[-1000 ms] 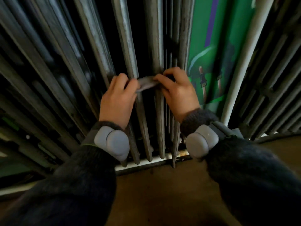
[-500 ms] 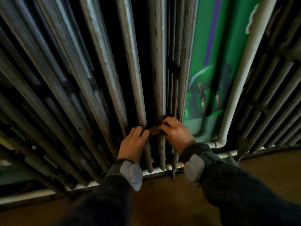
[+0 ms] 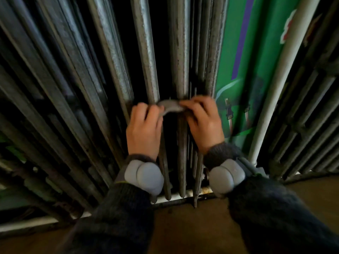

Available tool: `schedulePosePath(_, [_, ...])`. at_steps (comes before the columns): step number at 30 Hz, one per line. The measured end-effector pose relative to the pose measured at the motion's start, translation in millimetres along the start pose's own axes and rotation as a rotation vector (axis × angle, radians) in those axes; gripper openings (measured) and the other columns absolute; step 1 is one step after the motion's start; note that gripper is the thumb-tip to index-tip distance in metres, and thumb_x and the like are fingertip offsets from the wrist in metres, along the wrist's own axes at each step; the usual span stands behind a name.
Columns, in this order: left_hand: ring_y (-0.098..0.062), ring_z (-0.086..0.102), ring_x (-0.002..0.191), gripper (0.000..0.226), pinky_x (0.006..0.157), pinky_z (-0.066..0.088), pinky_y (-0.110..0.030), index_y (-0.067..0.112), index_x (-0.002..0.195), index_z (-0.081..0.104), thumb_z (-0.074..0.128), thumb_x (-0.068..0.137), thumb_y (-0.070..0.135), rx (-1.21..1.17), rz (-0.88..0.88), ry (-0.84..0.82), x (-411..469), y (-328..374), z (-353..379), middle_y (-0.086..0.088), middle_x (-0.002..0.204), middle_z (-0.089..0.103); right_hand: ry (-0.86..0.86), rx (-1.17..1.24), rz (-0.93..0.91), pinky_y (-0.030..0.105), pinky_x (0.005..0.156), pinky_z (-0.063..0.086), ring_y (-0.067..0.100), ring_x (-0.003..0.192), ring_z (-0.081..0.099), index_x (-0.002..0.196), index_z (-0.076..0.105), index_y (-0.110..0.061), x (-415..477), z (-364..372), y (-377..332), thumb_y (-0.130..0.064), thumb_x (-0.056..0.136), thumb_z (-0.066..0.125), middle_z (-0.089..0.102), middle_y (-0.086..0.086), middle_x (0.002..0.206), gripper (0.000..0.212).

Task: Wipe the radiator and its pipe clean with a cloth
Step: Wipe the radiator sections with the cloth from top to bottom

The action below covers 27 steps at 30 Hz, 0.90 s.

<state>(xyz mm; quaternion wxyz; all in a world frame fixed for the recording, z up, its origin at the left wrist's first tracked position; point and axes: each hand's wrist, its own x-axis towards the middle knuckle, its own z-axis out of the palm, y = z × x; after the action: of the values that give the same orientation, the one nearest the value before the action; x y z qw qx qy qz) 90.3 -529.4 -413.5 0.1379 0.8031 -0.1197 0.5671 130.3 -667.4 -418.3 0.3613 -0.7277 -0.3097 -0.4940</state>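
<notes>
Left hand and right hand pinch ends of grey cloth strip, crosswise on upright grey metal radiator bar between them; wipe likely runs along bar.

Single head-worn view, close range, facing forward and down onto radiator bars; floor along bottom edge, both sleeves entering from below.

my left hand and right hand pinch a grey cloth stretched across a radiator column; white pipe beside the green wall.
</notes>
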Motion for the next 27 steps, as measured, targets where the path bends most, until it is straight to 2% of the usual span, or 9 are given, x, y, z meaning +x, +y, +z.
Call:
schedulePosePath(4, [-0.023, 0.043, 0.082, 0.009, 0.077, 0.038, -0.028, 0.003, 0.089, 0.058, 0.059, 0.08, 0.001, -0.018, -0.038, 0.119, 32.8, 2.0, -6.5, -0.003, 0.091, 0.039, 0.099, 0.011, 0.05, 0.026, 0.083, 0.039, 0.021, 0.09, 0.046, 0.096, 0.069, 0.0, 44.0, -4.4, -15.6, 0.0, 0.075, 0.052, 0.058, 0.02, 0.094, 0.026])
schedulePosePath(8, [-0.022, 0.048, 0.079, 0.012, 0.079, 0.04, -0.024, -0.002, 0.089, 0.067, 0.065, 0.078, -0.006, -0.038, 0.02, 0.102, 18.4, -5.0, -2.4, -0.006, 0.089, 0.052, 0.051, 0.034, 0.091, 0.027, 0.084, 0.039, 0.021, 0.091, 0.046, 0.098, 0.068, 0.002, 28.8, -1.4, -13.7, 0.001, 0.076, 0.05, 0.059, 0.022, 0.095, 0.029])
schedulePosePath(10, [-0.021, 0.051, 0.079, 0.016, 0.08, 0.04, -0.022, -0.002, 0.09, 0.069, 0.068, 0.076, -0.008, -0.065, 0.034, 0.081, 17.7, -9.9, -4.0, -0.013, 0.083, 0.061, 0.03, 0.047, 0.085, 0.028, 0.084, 0.039, 0.022, 0.091, 0.045, 0.098, 0.068, 0.003, 23.9, -0.4, -11.9, 0.001, 0.076, 0.049, 0.06, 0.024, 0.094, 0.029])
schedulePosePath(12, [-0.019, 0.05, 0.076, 0.016, 0.077, 0.042, -0.021, -0.001, 0.088, 0.07, 0.071, 0.074, -0.009, -0.082, 0.059, 0.052, 20.2, -14.1, -6.9, -0.016, 0.078, 0.063, 0.024, 0.037, 0.085, 0.027, 0.084, 0.038, 0.022, 0.091, 0.045, 0.098, 0.068, 0.003, 21.5, 0.0, -10.4, 0.001, 0.076, 0.049, 0.06, 0.024, 0.094, 0.029])
schedulePosePath(16, [-0.018, 0.048, 0.075, 0.015, 0.071, 0.044, -0.024, 0.0, 0.086, 0.07, 0.072, 0.072, -0.007, -0.092, 0.082, -0.033, 25.9, -16.5, -13.6, -0.014, 0.076, 0.063, 0.039, 0.015, 0.1, 0.026, 0.082, 0.038, 0.021, 0.088, 0.044, 0.095, 0.069, 0.004, 23.1, 1.2, -14.0, 0.001, 0.075, 0.047, 0.061, 0.024, 0.092, 0.03])
schedulePosePath(19, [-0.017, 0.046, 0.075, 0.009, 0.071, 0.042, -0.023, 0.001, 0.085, 0.069, 0.064, 0.077, 0.001, -0.082, 0.071, -0.061, 28.8, -17.9, -15.5, -0.011, 0.078, 0.06, 0.009, -0.004, 0.099, 0.027, 0.08, 0.038, 0.021, 0.087, 0.044, 0.094, 0.069, 0.004, 26.0, -0.3, -15.4, -0.001, 0.074, 0.044, 0.061, 0.024, 0.091, 0.032])
schedulePosePath(22, [-0.016, 0.044, 0.074, 0.016, 0.07, 0.038, -0.021, 0.002, 0.084, 0.067, 0.054, 0.079, 0.009, -0.067, 0.112, -0.089, 30.1, -17.5, -17.2, -0.002, 0.083, 0.052, -0.087, -0.052, 0.045, 0.033, 0.077, 0.046, 0.031, 0.084, 0.057, 0.095, 0.069, 0.003, 29.3, -10.2, -13.3, -0.007, 0.075, 0.042, 0.061, 0.023, 0.089, 0.035])
schedulePosePath(24, [-0.015, 0.042, 0.074, 0.02, 0.07, 0.037, -0.023, 0.002, 0.081, 0.067, 0.05, 0.079, 0.012, -0.047, 0.142, -0.108, 34.4, -16.7, -18.6, 0.003, 0.085, 0.045, -0.175, -0.095, -0.017, 0.037, 0.064, 0.055, 0.036, 0.078, 0.061, 0.094, 0.068, 0.003, 37.9, -17.0, -13.8, -0.011, 0.073, 0.039, 0.06, 0.022, 0.086, 0.038])
schedulePosePath(27, [-0.017, 0.038, 0.074, 0.022, 0.057, 0.042, -0.026, 0.004, 0.077, 0.06, 0.042, 0.078, 0.017, 0.052, 0.205, -0.141, 42.5, -14.7, -23.3, 0.0, 0.084, 0.041, -0.304, -0.178, -0.14, 0.038, 0.056, 0.056, 0.029, 0.082, 0.05, 0.092, 0.064, 0.004, 49.5, -24.3, -16.3, -0.02, 0.071, 0.041, 0.059, 0.02, 0.084, 0.039])
